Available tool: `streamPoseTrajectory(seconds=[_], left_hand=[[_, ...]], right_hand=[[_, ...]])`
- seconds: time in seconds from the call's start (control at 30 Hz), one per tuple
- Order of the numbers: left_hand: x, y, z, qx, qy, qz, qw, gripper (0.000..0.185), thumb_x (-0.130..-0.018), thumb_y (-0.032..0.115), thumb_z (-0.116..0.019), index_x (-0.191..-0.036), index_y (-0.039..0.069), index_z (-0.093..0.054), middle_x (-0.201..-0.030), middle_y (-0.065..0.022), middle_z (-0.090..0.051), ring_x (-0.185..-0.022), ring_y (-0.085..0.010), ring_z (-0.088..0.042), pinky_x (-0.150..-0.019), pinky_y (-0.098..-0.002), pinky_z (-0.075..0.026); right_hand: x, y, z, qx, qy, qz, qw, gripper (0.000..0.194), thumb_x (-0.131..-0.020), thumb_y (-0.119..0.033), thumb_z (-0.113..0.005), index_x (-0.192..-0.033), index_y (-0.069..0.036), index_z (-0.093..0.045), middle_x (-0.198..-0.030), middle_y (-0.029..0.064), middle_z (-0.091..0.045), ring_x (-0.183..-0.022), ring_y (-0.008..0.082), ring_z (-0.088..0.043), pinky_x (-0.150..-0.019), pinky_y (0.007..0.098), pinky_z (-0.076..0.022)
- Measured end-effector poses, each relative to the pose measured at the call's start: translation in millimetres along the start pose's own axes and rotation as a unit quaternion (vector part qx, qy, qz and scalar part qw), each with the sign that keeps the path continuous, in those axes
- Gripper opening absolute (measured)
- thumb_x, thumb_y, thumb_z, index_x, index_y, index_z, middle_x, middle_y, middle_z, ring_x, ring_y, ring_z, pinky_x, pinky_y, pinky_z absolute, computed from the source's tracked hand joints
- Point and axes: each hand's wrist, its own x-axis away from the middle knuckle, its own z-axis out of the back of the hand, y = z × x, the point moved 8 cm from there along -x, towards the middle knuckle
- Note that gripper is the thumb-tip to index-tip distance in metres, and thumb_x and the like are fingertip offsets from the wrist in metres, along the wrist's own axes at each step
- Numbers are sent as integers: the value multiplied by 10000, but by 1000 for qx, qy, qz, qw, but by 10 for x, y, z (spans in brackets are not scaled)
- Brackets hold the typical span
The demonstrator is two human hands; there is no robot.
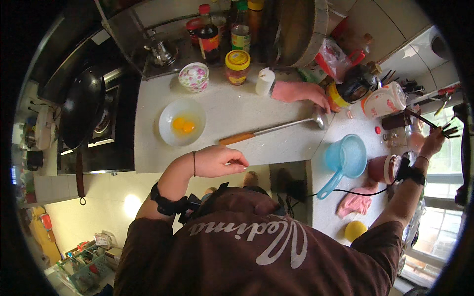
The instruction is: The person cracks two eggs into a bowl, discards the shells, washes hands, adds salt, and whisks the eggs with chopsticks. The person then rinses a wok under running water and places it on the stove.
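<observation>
My left hand (224, 161) hangs over the counter's front edge with its fingers loosely bent, holding nothing. Close by lies a ladle (274, 127) with a wooden handle and a metal bowl. Beyond it, to the left, a white bowl (164, 127) holds raw eggs with yellow yolks (184, 125). My right hand (432, 143) reaches far right, near the window, shut on several dark sticks that look like chopsticks (450, 130). Below them stands a reddish-brown lidded container (381, 169). A blue plastic dipper (348, 157) stands on the right counter.
A wok (83, 107) rests on the stove at left. Behind the bowl stand a floral bowl (193, 77), a yellow-lidded jar (237, 68) and sauce bottles (208, 40). A limp pink item (298, 91) touches the ladle's end. A pink cloth (355, 202) and yellow ball-like item (355, 231) lie at right.
</observation>
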Motion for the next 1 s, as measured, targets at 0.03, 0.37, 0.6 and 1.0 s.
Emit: streamPoseTrajectory(seconds=[0.03,0.37,0.6,1.0], left_hand=[[76,-23,-16,-4,-9,0,1000,263,-883,214,-547,-1072,33,-575,-1000,-107,-628,-944,-219,-602,-817,-321,-467],[1151,-456,-67,50,-13,-7,999,189,-868,148,-562,-1010,24,-582,-895,-71,-640,-863,-140,-602,-759,-271,-465],[1630,-932,-9,252,130,11,959,129,-867,131,-577,-833,7,-566,-773,-47,-632,-766,-100,-592,-703,-257,-474],[1412,-679,-69,208,96,-84,970,477,-850,202,-621,-1240,17,-420,-1209,-108,-513,-1114,-176,-493,-956,-327,-390]], right_hand=[[23,-17,200,11,-11,-27,1000,386,-913,-380,-441,-882,-38,-618,-860,118,-648,-809,275,-615,-705,380,-475],[1272,-2162,2375,-87,23,45,995,291,-929,-240,-396,-938,-18,-584,-881,86,-602,-820,187,-571,-745,318,-460],[4043,-4151,1525,-356,-498,-205,764,206,-937,-227,-425,-1002,-51,-511,-827,40,-588,-736,126,-549,-651,235,-438],[4808,-5637,1404,-448,-768,-108,445,195,-955,-202,-430,-982,-18,-487,-733,38,-569,-667,111,-538,-631,259,-450]])
